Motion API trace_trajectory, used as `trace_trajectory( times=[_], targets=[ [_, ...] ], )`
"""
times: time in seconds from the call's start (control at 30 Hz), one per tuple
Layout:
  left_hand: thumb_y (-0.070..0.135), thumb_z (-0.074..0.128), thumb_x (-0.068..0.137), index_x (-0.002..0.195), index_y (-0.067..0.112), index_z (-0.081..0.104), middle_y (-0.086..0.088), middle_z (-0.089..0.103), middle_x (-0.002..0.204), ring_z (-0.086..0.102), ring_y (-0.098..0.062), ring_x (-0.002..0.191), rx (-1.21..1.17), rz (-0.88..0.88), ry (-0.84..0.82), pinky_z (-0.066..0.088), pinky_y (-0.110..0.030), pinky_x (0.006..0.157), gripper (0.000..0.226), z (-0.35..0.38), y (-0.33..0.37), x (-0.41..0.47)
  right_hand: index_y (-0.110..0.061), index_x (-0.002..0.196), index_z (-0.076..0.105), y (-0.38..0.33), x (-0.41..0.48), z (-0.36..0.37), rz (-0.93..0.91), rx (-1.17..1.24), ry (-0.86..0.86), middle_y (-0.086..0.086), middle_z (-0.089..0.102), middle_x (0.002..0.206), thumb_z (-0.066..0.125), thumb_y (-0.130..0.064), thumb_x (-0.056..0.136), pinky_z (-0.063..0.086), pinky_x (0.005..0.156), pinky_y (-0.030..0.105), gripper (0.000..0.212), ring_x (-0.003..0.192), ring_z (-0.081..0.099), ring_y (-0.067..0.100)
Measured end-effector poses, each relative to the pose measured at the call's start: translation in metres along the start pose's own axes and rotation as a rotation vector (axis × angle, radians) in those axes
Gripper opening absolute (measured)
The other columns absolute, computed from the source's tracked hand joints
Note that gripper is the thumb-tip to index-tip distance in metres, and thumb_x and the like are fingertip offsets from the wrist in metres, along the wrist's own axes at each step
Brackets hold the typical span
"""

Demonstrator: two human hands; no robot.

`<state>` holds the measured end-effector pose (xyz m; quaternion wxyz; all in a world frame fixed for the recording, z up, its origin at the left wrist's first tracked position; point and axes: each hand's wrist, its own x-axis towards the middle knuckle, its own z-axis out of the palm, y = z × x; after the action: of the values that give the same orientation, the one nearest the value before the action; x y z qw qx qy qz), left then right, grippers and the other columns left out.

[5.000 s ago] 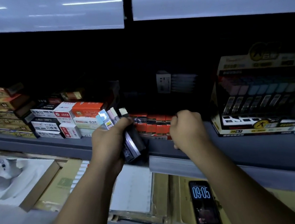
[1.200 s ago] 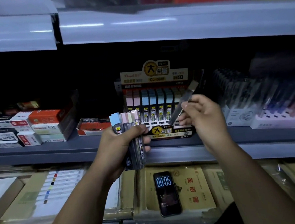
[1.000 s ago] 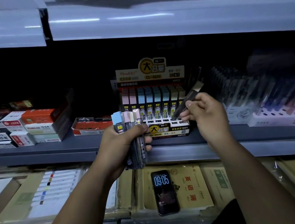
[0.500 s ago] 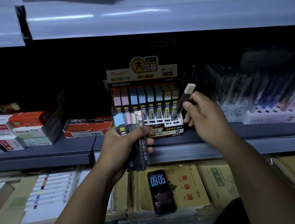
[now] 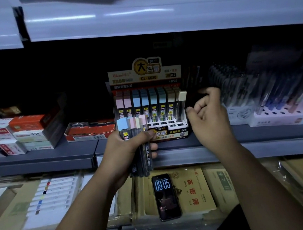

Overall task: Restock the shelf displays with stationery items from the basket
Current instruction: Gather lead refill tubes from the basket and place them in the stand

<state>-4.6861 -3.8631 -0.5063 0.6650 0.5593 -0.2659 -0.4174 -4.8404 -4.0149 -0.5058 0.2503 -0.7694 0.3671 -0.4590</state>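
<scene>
Now, left hand (image 5: 126, 150) fingers clamped on one lead-case bundle (image 5: 131, 124), right hand (image 5: 209, 117) fingers apart, eight cases (image 5: 154, 105) fronting display box (image 5: 168, 131).

The left hand (image 5: 124, 154) and the right hand (image 5: 209, 117) are bare. The left forearm (image 5: 85, 203) and the right forearm (image 5: 262, 178) are bare too, down to the edge of the view. Below the right hand, under the forearm, a dark cloth (image 5: 227, 222) shows; if it is clothing I cannot tell.
</scene>
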Motion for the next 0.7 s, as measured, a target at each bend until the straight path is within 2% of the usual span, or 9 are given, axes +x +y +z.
trace_trajectory(
  times=[0.1,0.2,0.27,0.33,0.43,0.53,0.63,0.7],
  targets=[
    [0.011,0.074,0.089,0.102,-0.012,0.069,-0.019,0.074,0.087,0.071,-0.028,0.069,-0.031,0.001,-0.004,0.062,-0.037,0.062,0.027,0.000,0.000,0.000,-0.014,0.111,0.049,-0.014,-0.007,-0.003,-0.134,0.042,0.109,0.006,0.048,0.070,0.060,-0.008,0.095,0.041,0.058,0.027,0.020,0.061,0.049,0.020],
    [0.015,0.072,0.090,0.098,-0.010,0.070,-0.019,0.072,0.083,0.068,-0.028,0.064,-0.034,-0.003,-0.038,0.059,-0.033,0.059,0.026,0.002,0.001,-0.001,-0.014,0.092,0.058,-0.027,-0.017,0.003,-0.201,0.147,-0.031,0.006,0.047,0.063,0.063,-0.006,0.094,0.038,0.048,0.032,0.010,0.054,0.045,0.020],
    [0.018,0.072,0.091,0.093,-0.005,0.069,-0.018,0.069,0.079,0.065,-0.028,0.060,-0.024,-0.001,-0.072,0.057,-0.033,0.056,0.024,0.004,0.002,-0.001,-0.014,0.089,0.063,-0.033,-0.025,0.013,-0.229,0.171,-0.142,0.000,0.052,0.071,0.065,-0.006,0.092,0.041,0.049,0.033,0.009,0.056,0.047,0.016],
    [0.022,0.071,0.091,0.088,-0.003,0.069,-0.016,0.066,0.074,0.062,-0.026,0.056,-0.013,-0.005,-0.113,0.056,-0.033,0.054,0.025,0.007,0.002,-0.002,-0.014,0.094,0.067,-0.036,-0.031,0.023,-0.241,0.165,-0.191,-0.007,0.057,0.088,0.064,-0.009,0.094,0.043,0.052,0.029,0.007,0.060,0.051,0.016],
    [0.025,0.070,0.091,0.080,0.002,0.067,-0.012,0.063,0.065,0.058,-0.022,0.048,0.008,-0.035,-0.175,0.055,-0.031,0.049,0.026,0.007,0.003,-0.003,-0.015,0.109,0.069,-0.044,-0.032,0.028,-0.055,0.378,-0.279,-0.007,0.065,0.098,0.061,-0.014,0.098,0.044,0.057,0.021,0.013,0.063,0.059,0.010],
    [0.025,0.070,0.086,0.070,0.007,0.069,-0.012,0.061,0.061,0.056,-0.022,0.045,0.060,-0.062,-0.291,0.053,-0.030,0.048,0.024,0.004,0.004,-0.005,-0.010,0.109,0.070,-0.047,-0.030,0.022,0.162,0.630,-0.476,0.002,0.069,0.071,0.064,-0.013,0.097,0.043,0.052,0.017,0.013,0.058,0.063,0.014],
    [0.019,0.069,0.087,0.065,0.012,0.073,-0.010,0.059,0.058,0.055,-0.022,0.044,0.111,-0.089,-0.379,0.050,-0.028,0.047,0.023,0.001,0.002,-0.005,-0.012,0.103,0.071,-0.042,-0.026,0.019,0.210,0.629,-0.569,0.008,0.066,0.076,0.071,-0.013,0.092,0.040,0.049,0.026,0.011,0.057,0.055,0.017],
    [0.014,0.073,0.083,0.071,0.014,0.076,-0.011,0.058,0.062,0.054,-0.022,0.044,0.109,-0.089,-0.417,0.050,-0.029,0.047,0.012,-0.001,0.002,-0.005,-0.007,0.097,0.068,-0.037,-0.022,0.017,0.214,0.640,-0.603,0.008,0.064,0.073,0.073,-0.008,0.089,0.041,0.048,0.025,0.009,0.055,0.052,0.015]
  ],
)
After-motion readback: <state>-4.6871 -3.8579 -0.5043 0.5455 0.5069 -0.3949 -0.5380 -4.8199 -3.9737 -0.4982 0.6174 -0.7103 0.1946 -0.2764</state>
